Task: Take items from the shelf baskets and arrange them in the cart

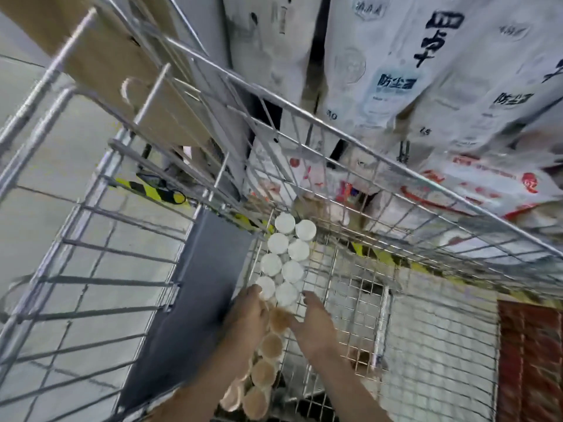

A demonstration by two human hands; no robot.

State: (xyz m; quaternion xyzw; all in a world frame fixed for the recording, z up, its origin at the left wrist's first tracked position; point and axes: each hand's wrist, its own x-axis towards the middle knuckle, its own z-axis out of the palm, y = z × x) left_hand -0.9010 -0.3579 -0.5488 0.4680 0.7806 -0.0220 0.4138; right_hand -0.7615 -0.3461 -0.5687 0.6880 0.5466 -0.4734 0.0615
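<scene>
Hands (249, 318) (310, 327) at round white-capped bottles (289, 254), wire-mesh cart (426, 330)

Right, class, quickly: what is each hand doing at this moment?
Left hand: open, fingers straight, touching the white-lidded jars in the cart.
Right hand: open, fingers straight against the jars beside the brown-lidded jars.

Wire cart (380, 300) mesh floor carries two touching rows of white-capped containers (285, 257) along its left side, far end, brown-topped ones (268, 357) continuing the rows nearer.
</scene>
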